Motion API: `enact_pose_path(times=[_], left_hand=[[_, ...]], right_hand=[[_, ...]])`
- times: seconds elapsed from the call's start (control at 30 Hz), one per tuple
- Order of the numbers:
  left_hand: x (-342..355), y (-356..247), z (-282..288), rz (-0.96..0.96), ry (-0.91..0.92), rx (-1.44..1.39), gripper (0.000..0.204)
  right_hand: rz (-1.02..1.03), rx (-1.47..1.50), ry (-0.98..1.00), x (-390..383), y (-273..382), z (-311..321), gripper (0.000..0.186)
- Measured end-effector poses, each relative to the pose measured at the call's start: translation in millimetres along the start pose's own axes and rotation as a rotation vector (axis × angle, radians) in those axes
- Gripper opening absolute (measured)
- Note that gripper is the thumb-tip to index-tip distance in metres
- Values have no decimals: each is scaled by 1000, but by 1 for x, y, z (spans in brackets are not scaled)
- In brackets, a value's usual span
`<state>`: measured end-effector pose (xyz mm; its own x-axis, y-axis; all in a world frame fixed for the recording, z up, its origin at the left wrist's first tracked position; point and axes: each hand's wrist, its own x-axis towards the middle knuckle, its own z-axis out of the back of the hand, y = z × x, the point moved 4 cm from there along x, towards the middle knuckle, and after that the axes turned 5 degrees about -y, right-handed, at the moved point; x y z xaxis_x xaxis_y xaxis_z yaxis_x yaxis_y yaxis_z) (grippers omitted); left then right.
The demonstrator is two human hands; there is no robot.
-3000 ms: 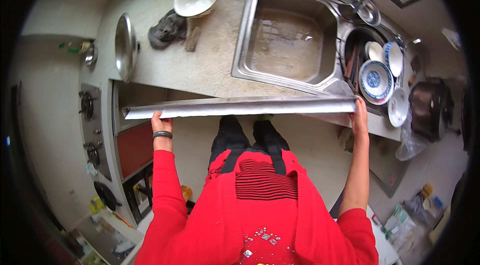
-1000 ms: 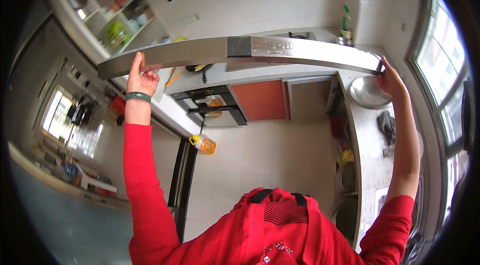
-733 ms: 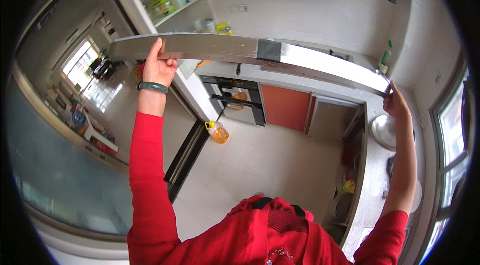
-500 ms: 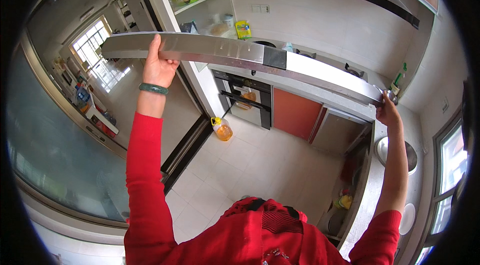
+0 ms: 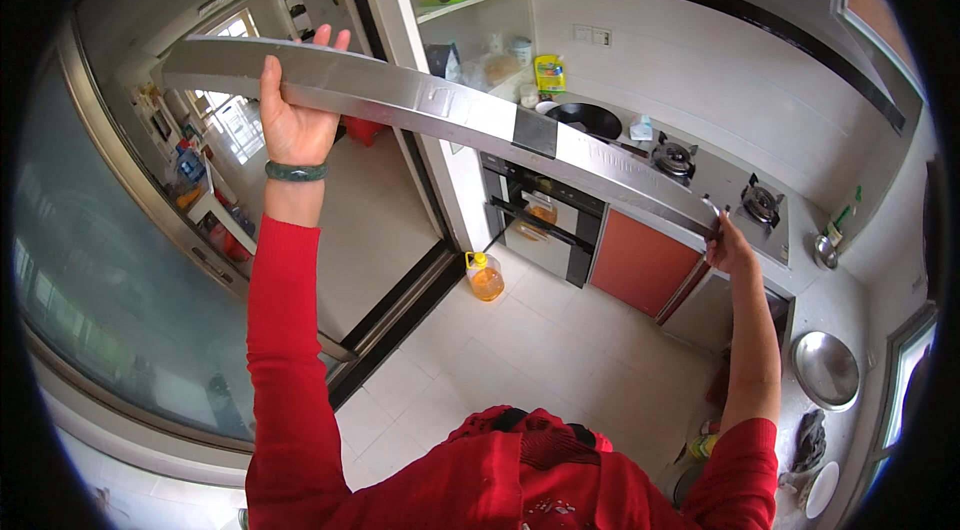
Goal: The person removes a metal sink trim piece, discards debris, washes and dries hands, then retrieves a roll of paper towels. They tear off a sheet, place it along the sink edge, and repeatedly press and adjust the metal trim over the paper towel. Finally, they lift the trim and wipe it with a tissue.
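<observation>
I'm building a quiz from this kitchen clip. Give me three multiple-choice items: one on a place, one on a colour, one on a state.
1. Where does the bottle of amber liquid stand?
A. on the floor
B. on the stove
C. on a shelf

2. What colour are the sleeves?
A. blue
B. red
C. white

3. How is the long metal panel held?
A. by one hand
B. resting on the floor
C. by both hands, one near each end

Key: 1 A, it sits on tiles by the oven. 2 B, both arms are red. 3 C, left hand and right hand grip it.
</observation>
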<state>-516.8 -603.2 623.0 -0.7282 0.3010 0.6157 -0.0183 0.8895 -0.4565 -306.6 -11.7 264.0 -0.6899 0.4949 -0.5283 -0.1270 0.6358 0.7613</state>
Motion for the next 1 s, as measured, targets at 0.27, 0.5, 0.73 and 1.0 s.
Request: enact_pose_path(times=[0.27,0.5,0.73,1.0], left_hand=[[17,-19,66,15,2,27,36],[28,-39,122,-166,-236,308,22],[32,-61,194,-143,-613,482,23],[12,-73,263,-170,-870,646,36]], right_hand=[[-251,-18,31,71,-72,-61,44],[-207,-169,176,124,-115,-125,40],[-306,-766,257,189,-156,-177,41],[-263,-426,499,245,-45,-203,28]])
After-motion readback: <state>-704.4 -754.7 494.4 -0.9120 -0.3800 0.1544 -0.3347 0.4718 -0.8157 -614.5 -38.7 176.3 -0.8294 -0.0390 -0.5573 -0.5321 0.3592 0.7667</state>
